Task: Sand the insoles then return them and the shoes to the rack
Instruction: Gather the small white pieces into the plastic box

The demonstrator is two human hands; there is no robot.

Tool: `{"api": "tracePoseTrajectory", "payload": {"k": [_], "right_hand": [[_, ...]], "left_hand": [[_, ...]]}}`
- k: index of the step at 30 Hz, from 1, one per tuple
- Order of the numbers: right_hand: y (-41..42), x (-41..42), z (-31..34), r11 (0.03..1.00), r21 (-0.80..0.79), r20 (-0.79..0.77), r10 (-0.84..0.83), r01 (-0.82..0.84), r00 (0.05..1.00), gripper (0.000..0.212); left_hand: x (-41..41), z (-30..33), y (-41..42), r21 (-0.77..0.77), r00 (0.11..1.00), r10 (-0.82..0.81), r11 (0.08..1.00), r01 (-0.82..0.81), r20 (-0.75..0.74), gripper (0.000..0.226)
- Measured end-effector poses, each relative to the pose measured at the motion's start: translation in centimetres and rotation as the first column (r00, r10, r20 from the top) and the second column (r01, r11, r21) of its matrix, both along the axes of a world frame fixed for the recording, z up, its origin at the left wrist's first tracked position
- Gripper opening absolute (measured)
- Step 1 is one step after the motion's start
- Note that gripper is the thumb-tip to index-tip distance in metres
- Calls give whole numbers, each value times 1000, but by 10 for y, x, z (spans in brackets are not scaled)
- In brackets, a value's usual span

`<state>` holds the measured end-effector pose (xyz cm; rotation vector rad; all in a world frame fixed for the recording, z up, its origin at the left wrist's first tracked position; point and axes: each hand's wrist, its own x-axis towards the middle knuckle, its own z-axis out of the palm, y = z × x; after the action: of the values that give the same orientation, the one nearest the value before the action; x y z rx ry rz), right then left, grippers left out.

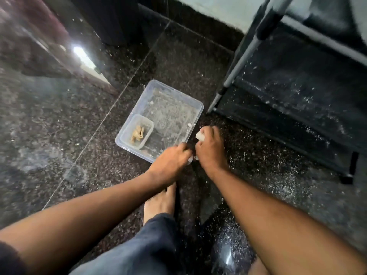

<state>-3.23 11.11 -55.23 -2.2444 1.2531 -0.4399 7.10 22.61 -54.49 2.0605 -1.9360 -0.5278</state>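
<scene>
Down on the floor, my left hand (171, 158) grips the clear tray's (179, 91) near corner, a small tub (127, 129) of tan scraps (137, 133) inside, while my right hand (209, 147) clutches a whitish piece (199, 136) beside the rack (294, 80).

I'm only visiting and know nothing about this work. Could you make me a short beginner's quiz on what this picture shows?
1. True or false: the small tub sits inside the clear plastic tray.
2. What does the right hand hold? A) a pale whitish piece B) a hammer C) a brush
3. Fill in: the black rack stands to the ___ of the tray, as the camera sees it.

Key
1. True; it lies in the tray's near left corner, with tan bits in it.
2. A; the fingers curl round the pale whitish piece. The left hand is beside it, at the tray's near rim.
3. Right.
</scene>
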Motion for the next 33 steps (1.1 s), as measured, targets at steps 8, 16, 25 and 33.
{"api": "tracePoseTrajectory", "payload": {"k": [8, 16, 25, 33], "right_hand": [[59, 48, 4, 981, 119, 80, 145, -154, 986, 24], [76, 66, -27, 932, 229, -86, 307, -281, 948, 5], [77, 78, -37, 919, 298, -125, 306, -258, 944, 18], [70, 68, -23, 895, 329, -112, 354, -301, 928, 17]], "left_hand": [[72, 18, 34, 120, 966, 258, 959, -258, 11, 27], [91, 7, 33, 200, 925, -56, 979, -22, 377, 20], [83, 3, 11, 420, 856, -185, 907, -41, 482, 30], [89, -2, 14, 442, 898, -147, 895, -58, 416, 31]]}}
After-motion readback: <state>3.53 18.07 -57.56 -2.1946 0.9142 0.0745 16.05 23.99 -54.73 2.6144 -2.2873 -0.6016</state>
